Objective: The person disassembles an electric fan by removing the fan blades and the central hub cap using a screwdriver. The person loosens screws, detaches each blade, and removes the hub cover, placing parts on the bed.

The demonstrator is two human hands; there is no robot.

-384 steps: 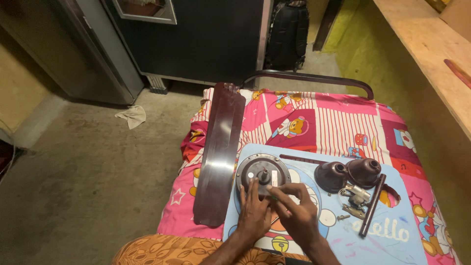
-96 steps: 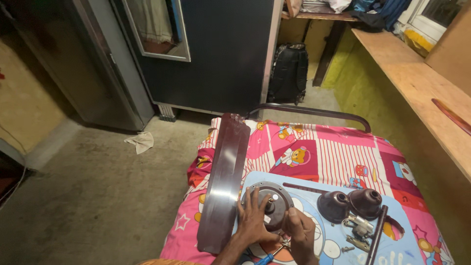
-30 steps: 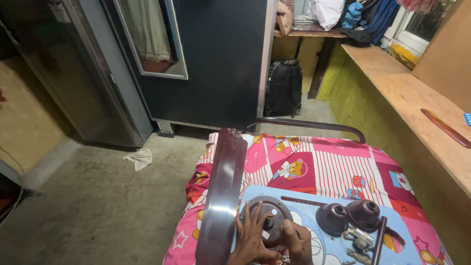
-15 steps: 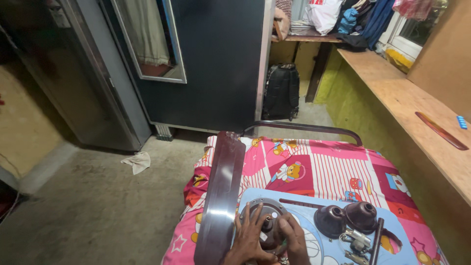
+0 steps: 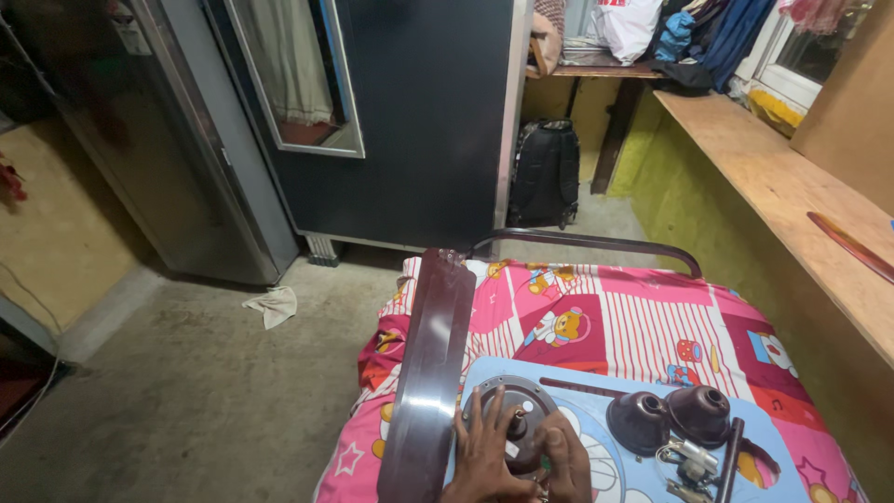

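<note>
A round dark fan motor housing [image 5: 533, 399] lies on a light blue mat [image 5: 596, 402] on the bed. My left hand [image 5: 484, 455] rests flat on it, fingers spread around the centre shaft. At the housing's right edge my right hand [image 5: 566, 456] has its fingers curled; what it holds is hidden at the frame's bottom. A long dark brown fan blade [image 5: 430, 373] lies just left of the housing, touching the mat's edge.
Two brown canopy cups [image 5: 638, 421] [image 5: 700, 414], a dark rod [image 5: 728, 456] and small metal parts sit right of the hands. Under all of it lies the pink cartoon sheet [image 5: 605, 317]. A wooden shelf [image 5: 792, 186] runs along the right; backpack [image 5: 545, 172] and floor rag [image 5: 272, 305] beyond.
The view has tilted up and shifted, so the hands sit lower in frame. Both hands stay on the motor housing; the right hand has curled tighter at its edge.
</note>
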